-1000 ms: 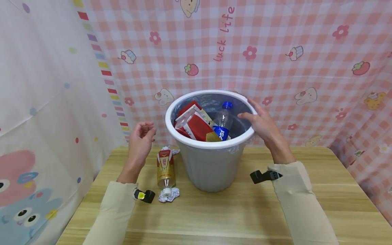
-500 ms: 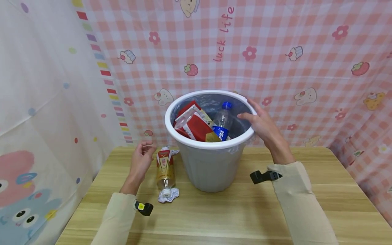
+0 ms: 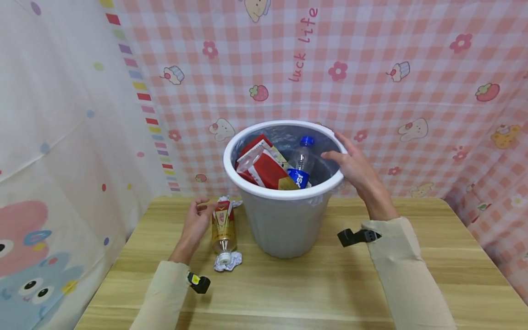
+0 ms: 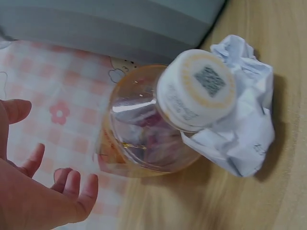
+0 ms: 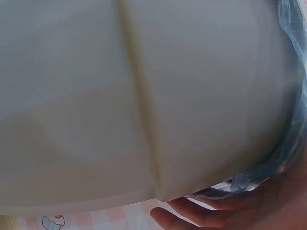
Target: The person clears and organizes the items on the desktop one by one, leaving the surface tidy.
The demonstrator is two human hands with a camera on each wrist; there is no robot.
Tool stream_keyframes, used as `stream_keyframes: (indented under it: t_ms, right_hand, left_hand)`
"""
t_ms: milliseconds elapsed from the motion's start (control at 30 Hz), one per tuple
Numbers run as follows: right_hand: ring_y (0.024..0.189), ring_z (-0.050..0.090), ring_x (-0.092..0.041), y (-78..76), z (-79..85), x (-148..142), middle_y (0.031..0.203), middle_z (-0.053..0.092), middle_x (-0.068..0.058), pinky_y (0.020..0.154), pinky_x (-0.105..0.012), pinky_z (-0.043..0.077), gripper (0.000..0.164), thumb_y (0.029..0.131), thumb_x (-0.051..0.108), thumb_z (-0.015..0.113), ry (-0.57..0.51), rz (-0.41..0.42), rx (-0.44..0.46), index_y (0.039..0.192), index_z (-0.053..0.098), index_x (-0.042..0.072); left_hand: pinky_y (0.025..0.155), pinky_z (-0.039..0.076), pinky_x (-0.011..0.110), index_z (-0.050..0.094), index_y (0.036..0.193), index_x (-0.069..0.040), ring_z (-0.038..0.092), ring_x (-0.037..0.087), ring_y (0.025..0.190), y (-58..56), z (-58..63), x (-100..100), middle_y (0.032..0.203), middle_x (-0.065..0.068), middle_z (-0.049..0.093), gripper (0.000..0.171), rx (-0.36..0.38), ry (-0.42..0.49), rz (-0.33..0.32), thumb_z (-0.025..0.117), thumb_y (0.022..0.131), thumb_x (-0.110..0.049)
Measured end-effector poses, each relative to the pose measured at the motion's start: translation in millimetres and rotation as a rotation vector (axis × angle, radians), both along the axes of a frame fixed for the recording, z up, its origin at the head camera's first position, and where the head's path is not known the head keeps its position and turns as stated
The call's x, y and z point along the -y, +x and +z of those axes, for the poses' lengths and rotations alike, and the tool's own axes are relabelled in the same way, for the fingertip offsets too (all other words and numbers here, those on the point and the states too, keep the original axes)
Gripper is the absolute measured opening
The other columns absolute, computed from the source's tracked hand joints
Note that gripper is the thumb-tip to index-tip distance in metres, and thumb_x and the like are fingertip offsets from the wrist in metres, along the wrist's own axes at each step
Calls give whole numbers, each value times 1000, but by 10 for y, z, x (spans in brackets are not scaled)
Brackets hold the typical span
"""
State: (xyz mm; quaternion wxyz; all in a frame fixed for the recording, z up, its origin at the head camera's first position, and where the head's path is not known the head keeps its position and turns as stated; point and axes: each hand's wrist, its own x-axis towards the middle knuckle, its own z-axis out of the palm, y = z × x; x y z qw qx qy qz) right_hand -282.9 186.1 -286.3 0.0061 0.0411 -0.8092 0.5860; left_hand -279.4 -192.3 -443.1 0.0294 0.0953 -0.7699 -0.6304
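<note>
A grey trash can (image 3: 284, 224) with a white rim and a clear liner stands on the wooden table. My right hand (image 3: 360, 174) holds its right rim, thumb inside and fingers along the outer wall. To the left of the can lies a clear plastic bottle (image 3: 223, 227) with a red and gold label, its white cap (image 4: 196, 91) resting by a crumpled paper ball (image 4: 242, 127). My left hand (image 3: 197, 224) is just left of the bottle, fingers spread and loosely bent. Its thumb tip overlaps the label's top in the head view.
Inside the can are a red carton (image 3: 270, 169) and a blue-capped Pepsi bottle (image 3: 302, 162). A second crumpled paper (image 3: 236, 203) shows behind the lying bottle. Patterned cloth (image 3: 371, 105) hangs behind the table (image 3: 330, 293) and at both sides.
My left hand has come down from beside the can's rim to the lying bottle, with its thumb now over the bottle's far end. The right hand keeps its hold on the rim.
</note>
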Motion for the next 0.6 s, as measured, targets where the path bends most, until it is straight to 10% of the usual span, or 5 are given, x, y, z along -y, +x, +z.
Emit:
stream_keyframes:
  t_ms: [600]
  right_hand:
    - [91,70,-27,18,36,-1,145,49,-19,71,-30,57,76,97,24,57,-3,-10,8,160,14,23]
  left_hand:
    - [112,28,57,20,152,-16,31,43,139,5,-126,23,153,28,24,74,125,-59,-92,59,96,-45]
